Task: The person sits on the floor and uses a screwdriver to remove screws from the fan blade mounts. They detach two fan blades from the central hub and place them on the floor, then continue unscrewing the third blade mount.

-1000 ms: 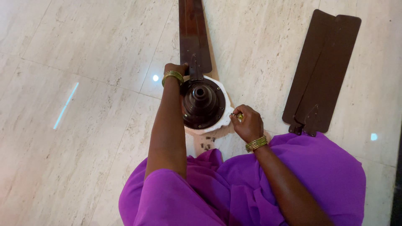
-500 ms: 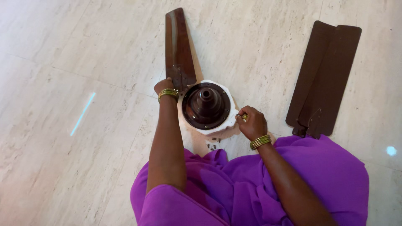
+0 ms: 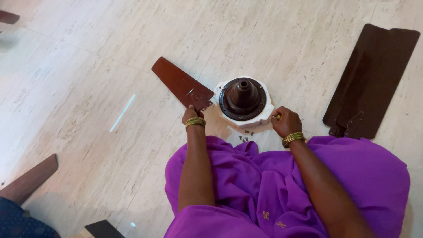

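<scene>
You get bright, even indoor light here. The pale floor (image 3: 88, 66) carries a thin streak of glare at centre left (a reflected lamp, it seems). Shadows stay soft and short. Focus is mostly sharp, slightly soft toward the corners.

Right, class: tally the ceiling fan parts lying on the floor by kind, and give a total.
Brown fan blades: 3, one beside the motor, two stacked at right.
Fan motor housing: 1.
Cluster of small screws: 1; single screws too small to count.
Total: 5.
</scene>
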